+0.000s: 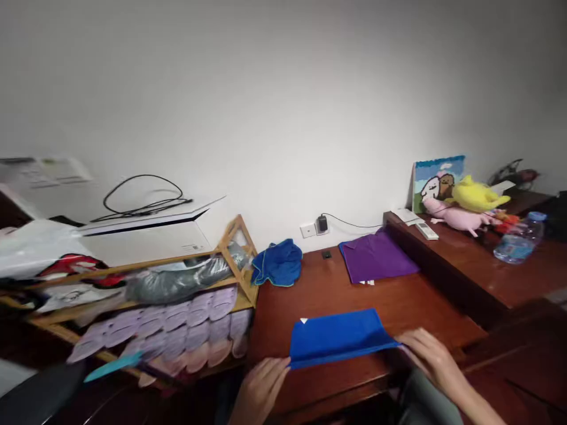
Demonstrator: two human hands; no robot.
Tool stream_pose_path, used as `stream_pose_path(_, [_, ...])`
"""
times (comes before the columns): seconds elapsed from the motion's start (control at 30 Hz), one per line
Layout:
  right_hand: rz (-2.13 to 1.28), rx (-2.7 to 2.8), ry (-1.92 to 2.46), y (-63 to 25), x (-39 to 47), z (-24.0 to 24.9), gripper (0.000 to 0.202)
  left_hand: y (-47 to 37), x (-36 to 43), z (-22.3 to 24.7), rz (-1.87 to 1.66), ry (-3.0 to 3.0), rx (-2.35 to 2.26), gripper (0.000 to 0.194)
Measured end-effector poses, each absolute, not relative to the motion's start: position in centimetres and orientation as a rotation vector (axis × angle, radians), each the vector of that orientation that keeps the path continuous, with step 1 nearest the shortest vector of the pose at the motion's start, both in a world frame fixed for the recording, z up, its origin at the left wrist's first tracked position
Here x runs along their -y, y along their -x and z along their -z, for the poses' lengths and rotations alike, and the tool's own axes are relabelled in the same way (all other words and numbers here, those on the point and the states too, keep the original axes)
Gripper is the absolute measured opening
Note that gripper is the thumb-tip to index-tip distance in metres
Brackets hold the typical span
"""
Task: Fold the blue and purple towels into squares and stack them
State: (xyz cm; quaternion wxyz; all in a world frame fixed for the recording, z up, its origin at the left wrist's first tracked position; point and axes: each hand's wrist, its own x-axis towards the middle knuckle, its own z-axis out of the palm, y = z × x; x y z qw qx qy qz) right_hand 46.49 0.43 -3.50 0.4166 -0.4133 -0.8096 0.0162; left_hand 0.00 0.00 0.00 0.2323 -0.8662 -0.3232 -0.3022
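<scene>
A bright blue cloth (339, 335), folded to a flat rectangle with a small white tag at its upper left, lies near the front edge of the desk. My left hand (264, 383) pinches its near left corner. At the near right corner, my right hand (427, 353) grips the cloth and pulls that corner outward, so the front edge is drawn taut between both hands. Beyond it, a folded purple cloth (376, 257) rests by the raised shelf, and a crumpled blue cloth (278, 264) sits at the desk's far left corner.
Left of the wooden desk (319, 295) stands a wooden rack (241, 260) with several rows of lilac slippers (195, 313). A white box (146, 239) with a black cable lies on top. The right ledge holds plush toys (476, 195), a remote (427, 231) and a water bottle (520, 239).
</scene>
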Motion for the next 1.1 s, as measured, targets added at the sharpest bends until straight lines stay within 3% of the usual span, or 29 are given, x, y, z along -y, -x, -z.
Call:
stream_pose_path(0.37, [-0.193, 1.694, 1.173, -53.0, 0.2, -8.1, 0.026, -4.9, -1.9, -9.0, 1.132, 2.481, 1.063, 0.026])
stream_pose_path(0.53, [-0.283, 1.509, 1.273, -54.3, 1.2, -7.8, 0.033, -7.2, -2.7, -9.4, 1.291, 2.624, 1.193, 0.026])
stream_pose_path(0.73, [-0.347, 1.47, 1.391, -56.4, 0.4, -6.8, 0.038, -9.0, -5.3, -9.5, 1.229, 2.845, 1.406, 0.02])
stream_pose_path(0.97, [-0.429, 1.375, 1.406, -60.1, -13.1, -8.2, 0.049, -14.0, -18.8, -10.7, 1.222, 2.915, 1.327, 0.025])
stream_pose_path(1.1, [-0.363, 1.273, 1.426, -61.4, -24.7, -9.6, 0.039, -17.8, -28.7, -11.5, 1.297, 2.733, 1.113, 0.027])
